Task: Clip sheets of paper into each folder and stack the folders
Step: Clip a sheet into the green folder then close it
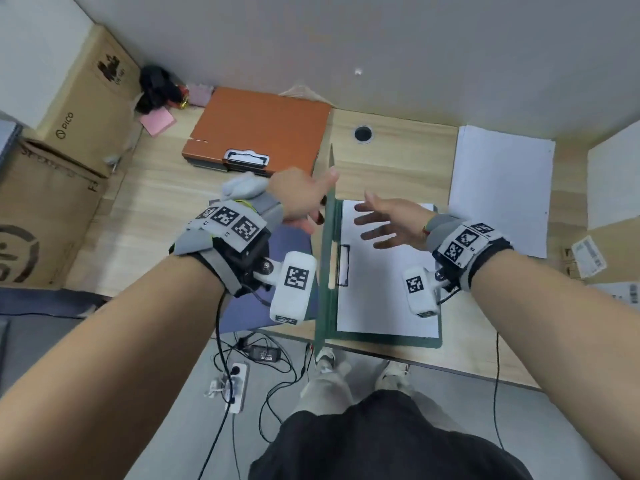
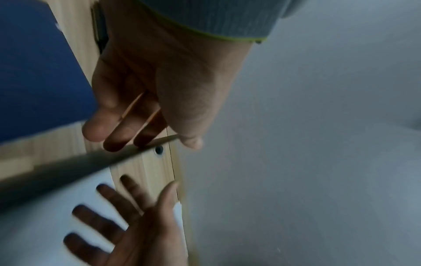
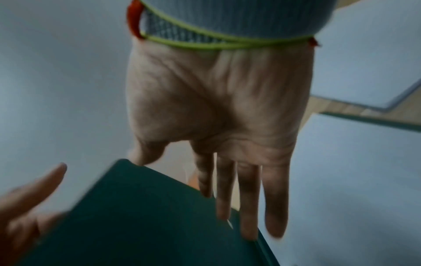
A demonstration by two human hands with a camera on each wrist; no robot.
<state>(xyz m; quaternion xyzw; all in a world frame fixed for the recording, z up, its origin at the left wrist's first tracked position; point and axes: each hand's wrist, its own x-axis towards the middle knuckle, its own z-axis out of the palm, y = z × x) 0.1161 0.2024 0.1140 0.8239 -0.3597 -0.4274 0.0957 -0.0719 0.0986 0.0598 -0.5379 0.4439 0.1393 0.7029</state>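
A green folder (image 1: 329, 306) lies open on the desk with its cover (image 3: 148, 216) standing nearly upright. A white sheet (image 1: 384, 299) lies inside it, beside the metal clip (image 1: 343, 265). My left hand (image 1: 301, 199) has straight fingers (image 2: 114, 136) against the cover's outer face, the thumb up by its top edge. My right hand (image 1: 388, 223) hovers over the sheet, fingers (image 3: 248, 207) spread and holding nothing. A blue folder (image 1: 242, 313) lies flat under my left wrist. An orange folder (image 1: 263, 126) tops a stack at the back.
Loose white sheets (image 1: 502, 188) lie at the desk's right. Cardboard boxes (image 1: 52, 202) stand along the left, and a cable hole (image 1: 363, 133) sits behind the green folder. The folder's near end reaches the desk's front edge (image 1: 450, 365); cables and a power strip (image 1: 235, 382) lie on the floor below.
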